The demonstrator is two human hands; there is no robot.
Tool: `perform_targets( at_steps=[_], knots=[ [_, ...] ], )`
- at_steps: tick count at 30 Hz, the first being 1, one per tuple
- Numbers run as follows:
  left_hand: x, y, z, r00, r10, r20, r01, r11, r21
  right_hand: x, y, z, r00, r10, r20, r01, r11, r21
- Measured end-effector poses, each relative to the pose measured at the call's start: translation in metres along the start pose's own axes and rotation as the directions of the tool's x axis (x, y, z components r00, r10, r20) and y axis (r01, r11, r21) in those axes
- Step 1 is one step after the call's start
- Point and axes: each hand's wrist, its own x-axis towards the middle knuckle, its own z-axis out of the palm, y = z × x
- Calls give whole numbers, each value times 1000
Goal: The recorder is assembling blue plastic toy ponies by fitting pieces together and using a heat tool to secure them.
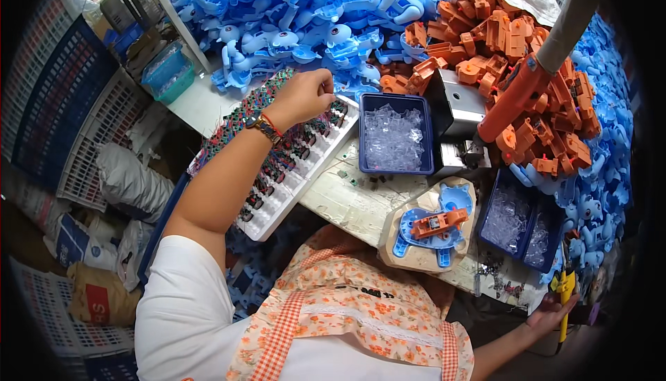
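My left hand [305, 93] reaches forward over a long white tray [277, 211] packed with small dark electronic parts and coloured wires; its fingers pinch something small at the tray's far end, too small to identify. My right hand [551, 311] is low at the right table edge, wrapped around a yellow-and-black handled tool [567, 291]. In front of me a tan jig [416, 256] holds a blue toy half-shell [433, 232] with an orange gearbox piece [438, 223] seated in it.
A blue tray of clear plastic bits [394, 134] sits mid-table, two more [519, 225] at right. Heaps of blue toy shells [298, 13] and orange parts [513, 41] fill the back. An orange hanging driver [517, 96] and metal box [454, 107] stand centre-right. Crates and sacks at left.
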Motion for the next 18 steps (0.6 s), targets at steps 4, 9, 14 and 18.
perform_targets(
  at_steps=[4,9,14,18],
  knots=[
    [1,-25,-2,1000,28,-5,-26,862,-505,1,11,0,992,72,99,-78,995,60],
    [-12,-30,-37,986,-164,8,47,238,-970,-18,7,23,987,90,131,-94,995,26],
    [-38,-21,-41,987,-162,-26,-9,109,-994,-17,13,23,936,46,350,-66,997,47],
    [-72,9,-34,999,30,-15,-16,23,-1000,-40,9,47,907,56,418,-74,997,27]
  ],
)
